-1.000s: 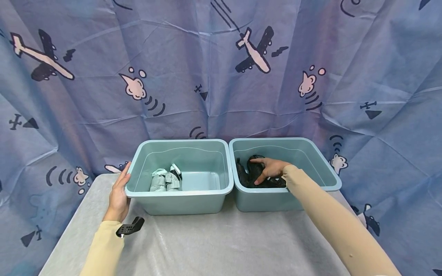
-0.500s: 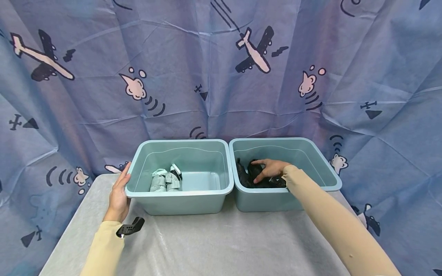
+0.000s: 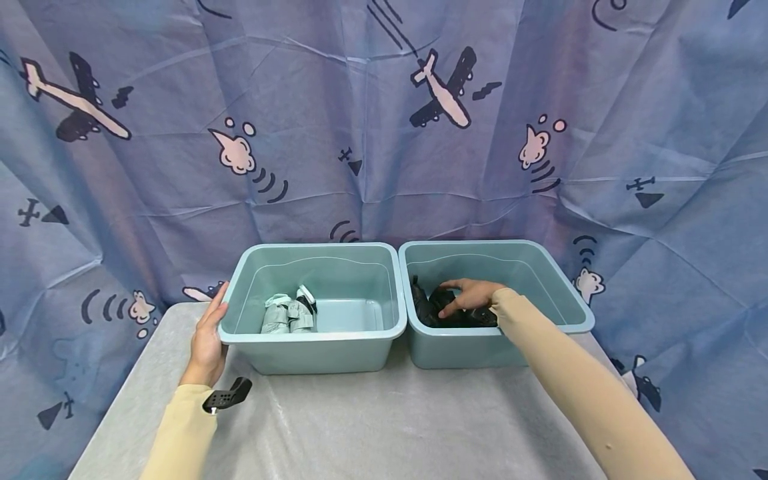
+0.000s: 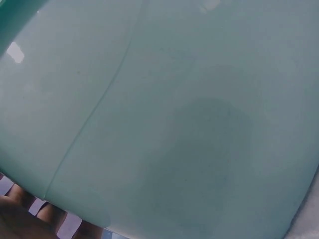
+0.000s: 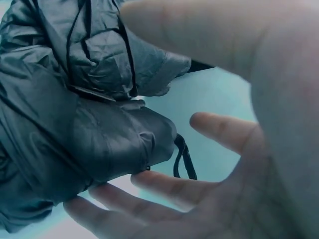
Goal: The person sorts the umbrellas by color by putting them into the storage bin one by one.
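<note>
My left hand (image 3: pixel 207 340) rests along the left outer side of the left light-green bin (image 3: pixel 324 355), fingers extended against it. In the left wrist view, the bin's wall (image 4: pixel 189 109) fills most of the picture, with fingertips at the lower left. Inside the right bin (image 3: pixel 474 353) is my right hand (image 3: pixel 473 295), spread over several black wrinkled-fabric bundles (image 3: pixel 425 310). The right wrist view has the thumb above and the fingers below one shiny bundle (image 5: pixel 119 139) with a thin cord at its end. The fingers lie loosely, near or lightly touching it.
Two grey-white rolled bundles (image 3: pixel 276 315) with black parts lie in the left bin's left half. Both bins stand side by side on a grey cloth-covered table (image 3: pixel 372 427). A blue curtain (image 3: pixel 384 120) with airplane prints hangs behind.
The black bundle under my right hand has sunk lower into the right bin, and the fingers have shifted slightly down with it. The left hand stays in place.
</note>
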Motion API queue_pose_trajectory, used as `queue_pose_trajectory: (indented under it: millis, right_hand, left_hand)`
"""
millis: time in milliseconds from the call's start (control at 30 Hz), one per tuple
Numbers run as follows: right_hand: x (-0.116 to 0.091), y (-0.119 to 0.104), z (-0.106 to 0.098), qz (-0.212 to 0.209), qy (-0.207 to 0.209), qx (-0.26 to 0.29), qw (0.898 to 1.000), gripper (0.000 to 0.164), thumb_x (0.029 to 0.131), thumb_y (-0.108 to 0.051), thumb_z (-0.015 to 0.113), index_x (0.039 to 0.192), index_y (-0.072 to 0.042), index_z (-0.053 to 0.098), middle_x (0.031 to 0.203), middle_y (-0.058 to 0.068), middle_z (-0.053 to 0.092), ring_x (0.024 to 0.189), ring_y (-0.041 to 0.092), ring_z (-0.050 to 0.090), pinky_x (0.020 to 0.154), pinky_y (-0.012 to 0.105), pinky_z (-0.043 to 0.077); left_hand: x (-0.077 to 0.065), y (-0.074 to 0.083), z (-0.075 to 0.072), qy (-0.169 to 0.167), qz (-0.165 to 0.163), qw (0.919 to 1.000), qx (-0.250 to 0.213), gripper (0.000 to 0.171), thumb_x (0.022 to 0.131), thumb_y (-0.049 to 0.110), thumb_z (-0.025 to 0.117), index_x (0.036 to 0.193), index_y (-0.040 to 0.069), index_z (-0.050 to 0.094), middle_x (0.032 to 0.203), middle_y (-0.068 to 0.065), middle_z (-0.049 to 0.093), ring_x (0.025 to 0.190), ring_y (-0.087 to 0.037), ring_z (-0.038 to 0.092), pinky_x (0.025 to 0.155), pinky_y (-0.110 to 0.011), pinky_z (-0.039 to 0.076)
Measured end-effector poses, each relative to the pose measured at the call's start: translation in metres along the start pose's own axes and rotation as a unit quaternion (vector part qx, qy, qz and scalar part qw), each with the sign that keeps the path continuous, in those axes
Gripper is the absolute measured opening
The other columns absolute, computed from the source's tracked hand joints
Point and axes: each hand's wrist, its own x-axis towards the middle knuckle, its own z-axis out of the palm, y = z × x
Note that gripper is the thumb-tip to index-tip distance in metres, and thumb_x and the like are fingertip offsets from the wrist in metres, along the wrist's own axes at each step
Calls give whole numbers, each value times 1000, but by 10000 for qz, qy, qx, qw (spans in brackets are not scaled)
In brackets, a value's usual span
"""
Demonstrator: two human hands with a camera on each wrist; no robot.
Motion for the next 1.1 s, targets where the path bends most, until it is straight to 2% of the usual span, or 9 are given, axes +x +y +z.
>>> queue_pose_trajectory:
  millis: [100,167,433,667,933,1100]
  right_hand:
    - [-1,0,0,-41,91,-31,9999,92,89,-32,77,159,1,26,163,29,17,148,47,17,113,59,29]
    - [-1,0,1,-23,131,13,9999,91,89,-31,77,158,3,27,162,31,17,148,48,16,114,59,28]
    - [0,0,3,152,246,383,9988,87,92,-28,74,156,7,25,159,34,19,144,48,25,110,56,35]
    - [-1,-1,3,414,253,671,9966,90,92,-28,73,157,6,21,156,34,25,134,47,43,101,54,46]
    - [-1,0,3,560,354,653,9957,90,93,-26,72,156,9,19,156,34,25,126,45,50,96,50,49]
    - [-3,-1,2,600,381,353,9968,90,92,-28,73,155,11,21,155,35,27,128,44,49,99,49,48]
  left_hand:
    - [0,0,0,5,-28,10000,12,57,112,30,30,164,16,12,170,0,8,151,-14,15,113,-24,25]
    - [0,0,0,11,-56,10000,55,57,112,30,30,164,17,12,170,1,8,151,-14,15,114,-24,24]
    - [0,0,1,-18,-52,10000,31,57,112,31,30,164,18,12,170,1,8,151,-15,14,114,-25,24]
    - [-1,0,0,-2,-52,10000,14,58,112,31,31,164,16,11,170,2,7,152,-14,13,115,-25,24]
    - [-1,0,0,-3,-67,10000,16,57,112,32,31,165,19,12,170,2,8,151,-14,16,114,-27,25]
    - [-1,0,0,-39,-28,10000,33,57,112,32,31,165,21,13,170,1,8,151,-15,16,114,-27,25]
